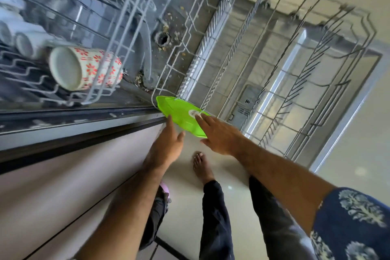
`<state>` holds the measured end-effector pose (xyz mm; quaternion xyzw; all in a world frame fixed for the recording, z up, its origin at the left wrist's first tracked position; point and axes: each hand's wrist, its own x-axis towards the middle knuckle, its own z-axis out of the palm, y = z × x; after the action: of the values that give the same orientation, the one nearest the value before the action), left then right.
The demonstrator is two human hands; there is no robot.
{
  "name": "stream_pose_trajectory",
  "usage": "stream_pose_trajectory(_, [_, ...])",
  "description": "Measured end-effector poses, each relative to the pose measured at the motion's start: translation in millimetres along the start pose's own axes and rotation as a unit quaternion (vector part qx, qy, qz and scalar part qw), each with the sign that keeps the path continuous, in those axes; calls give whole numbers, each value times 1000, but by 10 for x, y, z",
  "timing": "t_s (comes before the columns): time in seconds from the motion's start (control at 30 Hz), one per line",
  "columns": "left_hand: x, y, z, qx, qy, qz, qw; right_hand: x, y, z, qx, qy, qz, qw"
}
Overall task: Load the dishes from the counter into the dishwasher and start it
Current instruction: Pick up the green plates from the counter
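From the head camera, looking steeply down, the floor (185, 213) is pale, glossy tile, and a long beige cabinet front (69, 179) runs along the left under a dark counter edge (69, 124). The dishwasher (160, 27) stands open: its grey tub floor is littered with food crumbs around the round drain (162, 38). The lowered door (280, 82) shows its steel inner face, and the lower rack (312, 65), pulled out over it, has bare wire tines. The upper rack (88, 27) is on the left, holding a white mug with red flowers (84, 67) lying on its side, with plain white cups (27, 42) beside it, blurred.

The green plate (181, 115) sits tilted at the near corner of the lower rack, touching the rack wire at its top edge. The left hand (166, 145) is open, fingers loosely spread, its fingertips at the plate's lower left rim; whether it grips cannot be told. The right hand (217, 135) is also open and flat, fingers extended onto the plate's face near a pale mark, pressing or steadying rather than closing round it.

Below the hands a bare foot (201, 165) stands on the tile, with dark trouser legs (215, 217) and a blue patterned sleeve (354, 226) at lower right
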<state>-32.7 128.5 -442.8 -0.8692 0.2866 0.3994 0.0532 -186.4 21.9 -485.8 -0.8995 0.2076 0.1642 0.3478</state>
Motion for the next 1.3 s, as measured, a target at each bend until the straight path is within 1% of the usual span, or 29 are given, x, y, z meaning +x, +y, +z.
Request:
stream_pose_trajectory(0.07, [-399,16,-94,107,59,54,991,-215,-129,-224,-29,10,-8,999])
stream_pose_trajectory(0.13, [-803,-10,-176,202,106,100,968,-432,-263,-434,-57,5,-13,998])
stream_pose_trajectory(0.17, [-1031,-37,-241,214,122,106,963,-564,-381,-583,-67,7,-22,997])
stream_pose_trajectory(0.33, [-2230,-45,-776,228,156,117,954,-1199,-1208,-1413,-118,-16,-81,989])
stream_pose_trajectory(0.43, [-2937,-137,-1071,199,170,77,962,-1537,-1810,-1806,-160,-24,-139,977])
stream_pose_trajectory(0.53, [-3485,-299,-1248,153,194,52,968,-1768,-2318,-1996,-200,-26,-189,961])
stream_pose_trajectory(0.7, [-4241,-812,-1396,75,251,12,965,-1980,-3221,-2058,-242,5,-300,923])
stream_pose_trajectory(0.8, [-4649,-1235,-1412,41,292,-22,955,-1976,-3794,-1974,-265,20,-354,897])
stream_pose_trajectory(0.93, [-5247,-2034,-1408,-13,369,-82,926,-1926,-4763,-1753,-281,22,-418,864])
stream_pose_trajectory(1.07, [-5716,-2821,-1478,-44,408,-140,901,-1839,-5707,-1599,-291,23,-470,833])
stream_pose_trajectory(1.17, [-5932,-3377,-1546,-84,433,-181,879,-1715,-6342,-1481,-267,17,-491,829])
stream_pose_trajectory(1.3, [-6072,-4014,-1643,-107,445,-235,857,-1422,-7083,-1302,-253,-9,-512,821])
